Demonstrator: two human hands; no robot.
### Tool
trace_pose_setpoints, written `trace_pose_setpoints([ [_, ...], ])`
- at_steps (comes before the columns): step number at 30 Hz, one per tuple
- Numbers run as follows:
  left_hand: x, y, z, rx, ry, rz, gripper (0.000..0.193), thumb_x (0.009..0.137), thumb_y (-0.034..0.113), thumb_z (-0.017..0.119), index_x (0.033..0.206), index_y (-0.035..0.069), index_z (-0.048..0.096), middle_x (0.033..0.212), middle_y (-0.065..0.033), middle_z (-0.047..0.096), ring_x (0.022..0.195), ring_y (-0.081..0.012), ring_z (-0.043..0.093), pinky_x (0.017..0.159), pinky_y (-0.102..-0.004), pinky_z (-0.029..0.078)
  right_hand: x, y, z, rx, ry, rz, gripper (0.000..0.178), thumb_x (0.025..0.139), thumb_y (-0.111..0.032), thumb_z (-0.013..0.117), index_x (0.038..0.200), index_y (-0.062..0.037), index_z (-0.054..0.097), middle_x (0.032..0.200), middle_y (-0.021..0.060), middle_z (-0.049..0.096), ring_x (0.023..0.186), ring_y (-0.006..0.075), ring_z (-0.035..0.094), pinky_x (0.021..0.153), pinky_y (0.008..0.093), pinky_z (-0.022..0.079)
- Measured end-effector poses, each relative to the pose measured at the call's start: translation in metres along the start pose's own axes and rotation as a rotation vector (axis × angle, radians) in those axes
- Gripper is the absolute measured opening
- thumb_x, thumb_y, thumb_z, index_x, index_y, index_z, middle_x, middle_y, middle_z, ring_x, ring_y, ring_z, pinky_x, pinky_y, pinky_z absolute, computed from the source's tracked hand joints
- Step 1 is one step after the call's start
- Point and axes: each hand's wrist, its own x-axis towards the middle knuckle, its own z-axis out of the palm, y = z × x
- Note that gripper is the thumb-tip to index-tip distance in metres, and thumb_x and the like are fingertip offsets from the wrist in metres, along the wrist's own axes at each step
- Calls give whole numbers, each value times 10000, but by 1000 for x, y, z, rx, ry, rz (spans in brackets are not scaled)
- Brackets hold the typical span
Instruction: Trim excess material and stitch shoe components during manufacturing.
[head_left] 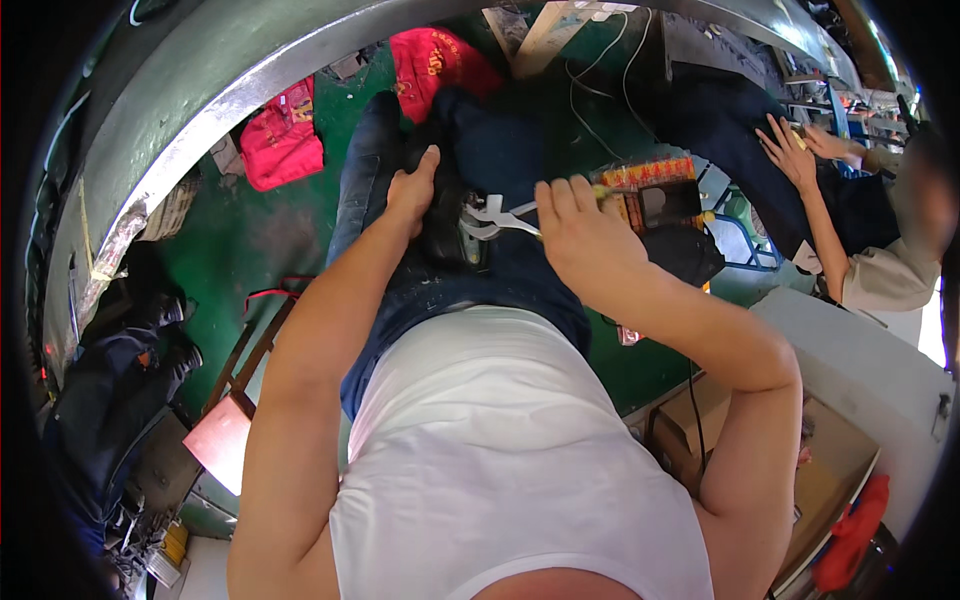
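Note:
My right hand [590,240] is closed around the handles of a pair of metal pliers [512,222], whose broad jaws point left. The jaws are at the side of a long black object [445,225], shoe-like in outline, lying over my lap; whether they grip it I cannot make out. My left hand [408,198] is wrapped around the left side of that black object, thumb up, its other fingers partly hidden. Dark trousers [430,280] cover my legs beneath it.
Red bags [283,140] lie on the green floor [260,235]. At right are a red-and-yellow patterned box [650,175], a blue-framed stool [760,252] and a co-worker's hands [790,152]. An open carton [835,490] stands lower right, a wooden chair [235,385] at left. White cords [590,92] hang ahead.

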Motion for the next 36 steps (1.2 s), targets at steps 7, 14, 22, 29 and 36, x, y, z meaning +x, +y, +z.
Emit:
trace_pose_setpoints([
  [7,14,-8,2,80,67,9,1066,805,669,646,1446,-123,333,1456,-277,439,1355,-371,450,1092,-438,382,33,-28,-12,-390,-222,31,543,858,-179,616,1344,52,539,1189,203,558,1161,352,496,799,526,537],
  [14,1,4,-7,43,47,-47,1063,809,667,636,1449,-123,327,1472,-282,418,1370,-379,429,1103,-443,372,23,2,-10,63,-309,-78,297,809,-215,686,995,3,607,920,136,640,846,299,668,698,399,548],
  [22,16,-5,-7,55,-10,-18,1078,808,667,641,1453,-128,304,1459,-282,427,1352,-371,449,1079,-457,394,-28,15,4,442,-374,87,287,784,-15,566,1064,47,573,990,215,647,939,357,656,811,430,545],
  [29,34,-16,-12,-180,-234,-36,1085,837,626,661,1479,-134,227,1449,-270,434,1289,-342,513,1033,-445,443,-17,32,9,587,-285,95,435,826,-82,644,1200,94,508,1015,264,613,997,428,611,864,456,503],
  [36,27,-18,-8,-146,-184,-14,1079,836,621,665,1471,-140,237,1423,-267,458,1258,-337,536,1035,-426,441,21,23,12,582,-354,106,237,809,-40,601,1014,75,628,953,239,656,930,394,652,822,463,529],
])
